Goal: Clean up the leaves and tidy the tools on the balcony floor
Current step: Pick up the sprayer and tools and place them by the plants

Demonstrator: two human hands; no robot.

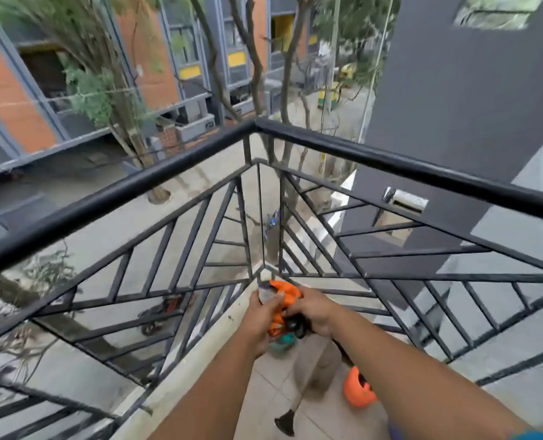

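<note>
Both my hands are out in front of me at the balcony corner. My left hand (260,315) grips an orange bundle (284,296) that looks like gloves or cloth, with a grey-purple piece at its top. My right hand (314,312) holds the same bundle from the right, its fingers curled on a dark part at the bottom. Below my hands a teal object (281,341) sits on the tiled floor (264,395). An orange tool (357,392) lies on the floor at the right, and a dark tool with a thin handle (286,422) lies nearer me.
A black metal railing (254,125) with slanted bars closes the corner on both sides. A low concrete kerb (181,369) runs along its foot at the left. Beyond it are a street, trees and buildings far below. A khaki trouser leg (318,360) stands by the orange tool.
</note>
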